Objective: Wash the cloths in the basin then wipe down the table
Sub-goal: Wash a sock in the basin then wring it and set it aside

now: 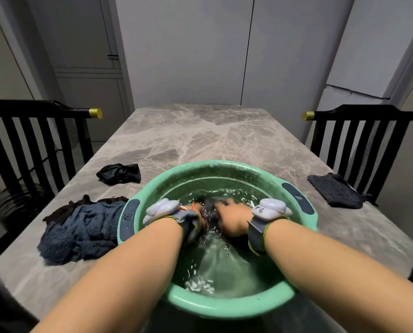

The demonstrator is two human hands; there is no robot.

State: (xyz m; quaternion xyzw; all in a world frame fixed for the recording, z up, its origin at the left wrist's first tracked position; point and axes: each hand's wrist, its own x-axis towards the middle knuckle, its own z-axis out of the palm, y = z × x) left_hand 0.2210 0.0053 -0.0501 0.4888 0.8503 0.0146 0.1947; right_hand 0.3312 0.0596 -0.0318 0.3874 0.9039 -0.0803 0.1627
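A green plastic basin [215, 167] full of water stands at the near edge of the marble table [200, 135]. Both my hands are in the water. My right hand [232, 218] and my left hand [197, 216] grip a dark wet cloth [209, 209] between them, and the water splashes around it. My left hand is mostly hidden by its wrist device and the water. A blue towel [80, 233] lies heaped left of the basin. A small black cloth [119, 173] lies farther back on the left. A dark knitted cloth [336, 189] lies on the right.
Two black slatted chairs stand at the table's sides, one on the left [32, 145] and one on the right [359, 140]. Grey cabinet doors [224, 56] close off the far end of the table. Both wrists carry white devices on grey straps.
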